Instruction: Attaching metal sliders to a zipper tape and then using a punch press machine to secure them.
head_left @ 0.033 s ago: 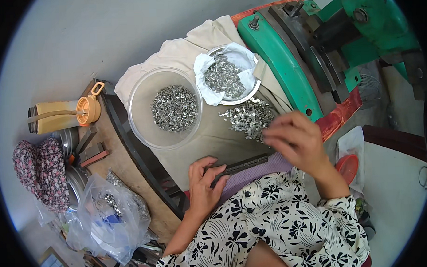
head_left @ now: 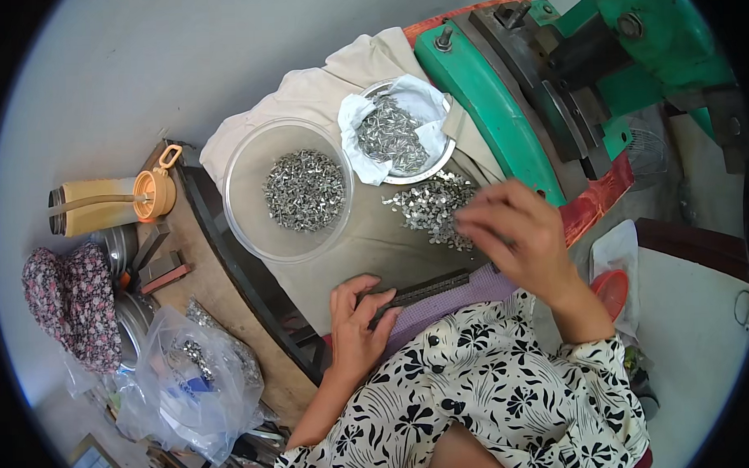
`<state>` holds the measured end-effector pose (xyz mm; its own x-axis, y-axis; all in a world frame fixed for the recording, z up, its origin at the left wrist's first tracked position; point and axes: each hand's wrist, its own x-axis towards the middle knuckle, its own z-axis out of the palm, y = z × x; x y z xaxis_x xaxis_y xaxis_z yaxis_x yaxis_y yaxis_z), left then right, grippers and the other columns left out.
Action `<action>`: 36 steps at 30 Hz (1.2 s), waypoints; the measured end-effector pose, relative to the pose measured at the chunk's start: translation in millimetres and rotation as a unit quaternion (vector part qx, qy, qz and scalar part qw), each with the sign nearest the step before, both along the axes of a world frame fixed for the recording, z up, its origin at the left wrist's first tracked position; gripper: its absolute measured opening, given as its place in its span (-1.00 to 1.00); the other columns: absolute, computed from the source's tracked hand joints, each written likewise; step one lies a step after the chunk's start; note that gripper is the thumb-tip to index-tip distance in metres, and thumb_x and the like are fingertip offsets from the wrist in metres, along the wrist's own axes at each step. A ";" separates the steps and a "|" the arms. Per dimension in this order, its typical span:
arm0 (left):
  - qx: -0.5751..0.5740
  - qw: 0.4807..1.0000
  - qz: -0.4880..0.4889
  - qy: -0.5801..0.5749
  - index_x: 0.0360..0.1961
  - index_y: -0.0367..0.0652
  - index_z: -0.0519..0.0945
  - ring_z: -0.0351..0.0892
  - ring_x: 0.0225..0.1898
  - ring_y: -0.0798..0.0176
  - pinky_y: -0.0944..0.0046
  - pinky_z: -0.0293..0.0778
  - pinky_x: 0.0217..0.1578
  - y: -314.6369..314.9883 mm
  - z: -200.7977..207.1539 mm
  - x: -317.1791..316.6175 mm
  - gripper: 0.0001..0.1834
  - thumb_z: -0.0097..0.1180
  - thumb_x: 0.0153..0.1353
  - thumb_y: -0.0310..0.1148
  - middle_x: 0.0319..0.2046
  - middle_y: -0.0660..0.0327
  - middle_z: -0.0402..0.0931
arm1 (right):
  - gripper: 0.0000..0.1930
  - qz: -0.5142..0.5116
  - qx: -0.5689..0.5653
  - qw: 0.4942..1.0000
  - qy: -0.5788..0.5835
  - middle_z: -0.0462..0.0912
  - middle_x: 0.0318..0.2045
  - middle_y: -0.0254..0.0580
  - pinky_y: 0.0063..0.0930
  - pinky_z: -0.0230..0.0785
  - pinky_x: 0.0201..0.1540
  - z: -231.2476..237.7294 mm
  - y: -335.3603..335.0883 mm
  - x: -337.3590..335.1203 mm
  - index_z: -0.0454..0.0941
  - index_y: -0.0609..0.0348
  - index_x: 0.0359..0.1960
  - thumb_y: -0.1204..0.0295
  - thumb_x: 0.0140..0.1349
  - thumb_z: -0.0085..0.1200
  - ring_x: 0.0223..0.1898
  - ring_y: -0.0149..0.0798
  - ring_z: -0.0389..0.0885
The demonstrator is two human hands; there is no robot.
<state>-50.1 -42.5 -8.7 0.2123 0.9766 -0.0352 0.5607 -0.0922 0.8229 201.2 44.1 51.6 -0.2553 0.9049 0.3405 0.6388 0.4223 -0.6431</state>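
Note:
My left hand (head_left: pixel 363 323) grips the left end of a dark, narrow metal bar (head_left: pixel 432 288) with a row of small notches along it. The bar lies at a slant over a purple checked cloth (head_left: pixel 451 304) by my lap. My right hand (head_left: pixel 519 237) hovers at the right edge of a loose heap of small, shiny flat metal pieces (head_left: pixel 436 211). Its fingers are bent together toward the thumb; whatever they may pinch is too small to make out. Beyond the heap stands a metal bowl (head_left: pixel 422 179) lined with white plastic, holding thin metal pins (head_left: pixel 394 134).
Left of the heap, a clear round tub (head_left: pixel 246 226) holds many small metal parts (head_left: pixel 304 189). A green machine (head_left: pixel 490 114) borders the right side. On the left bench (head_left: pixel 220 297) are a yellow bottle (head_left: pixel 101 205), a floral cloth (head_left: pixel 70 306) and a plastic bag (head_left: pixel 194 389).
My right hand has shifted slightly up and to the left over the edge of the heap. My left hand and the bar have stayed in place.

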 end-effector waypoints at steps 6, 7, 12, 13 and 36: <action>0.008 1.000 0.004 0.001 -0.17 -0.16 0.69 0.46 -0.01 0.00 0.12 0.40 0.01 -1.1 2.5 -0.2 -0.64 0.43 -0.08 -0.53 -0.02 0.09 0.50 | -0.83 0.010 0.049 0.977 -0.208 0.63 -0.29 -0.19 -0.24 0.48 -0.15 -15.3 84.4 -33.5 0.69 0.15 -0.26 0.45 0.10 0.28 -0.17 -0.09 0.59; 0.005 1.000 0.001 -0.001 -0.17 -0.16 0.69 0.46 -0.01 0.00 0.12 0.40 0.01 0.3 1.1 0.1 -0.64 0.43 -0.09 -0.53 -0.02 0.09 0.50 | -0.83 0.011 0.049 0.977 -0.208 0.63 -0.29 -0.19 -0.24 0.48 -0.15 -24.5 95.6 -35.3 0.69 0.15 -0.26 0.45 0.10 0.28 -0.17 -0.09 0.59; 0.010 1.000 0.006 -0.002 -0.18 -0.17 0.69 0.45 -0.01 0.00 0.11 0.41 0.00 -1.5 0.3 1.3 -0.64 0.44 -0.09 -0.53 -0.01 0.10 0.50 | -0.81 0.064 -0.059 0.964 -0.252 0.67 -0.32 -0.09 -0.17 0.49 -0.12 -32.7 121.8 -46.5 0.72 0.13 -0.25 0.40 0.08 0.28 -0.17 -0.03 0.63; 0.013 1.000 0.005 -0.003 -0.18 -0.17 0.69 0.45 -0.01 0.01 0.11 0.41 0.00 -1.2 0.1 0.7 -0.64 0.44 -0.09 -0.53 -0.01 0.10 0.50 | -0.80 0.079 -0.109 0.959 -0.251 0.68 -0.34 -0.07 -0.16 0.49 -0.14 -32.5 125.0 -48.8 0.73 0.13 -0.24 0.40 0.08 0.28 -0.20 -0.01 0.65; 0.001 0.999 -0.022 0.035 -0.19 -0.16 0.69 0.44 -0.02 0.01 0.12 0.42 -0.03 4.4 8.9 -1.1 -0.64 0.43 -0.10 -0.53 -0.01 0.11 0.48 | -0.85 0.111 -0.105 0.964 -0.218 0.71 -0.44 -0.04 -0.11 0.50 -0.22 -23.8 129.0 -60.7 0.74 0.12 -0.38 0.36 0.04 0.28 -0.30 0.04 0.69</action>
<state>-51.2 -38.1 0.2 0.2523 0.9664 -0.0494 0.6123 -0.1199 0.7815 140.5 173.1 27.8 -0.5287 0.8483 -0.0288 0.7765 0.4697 -0.4200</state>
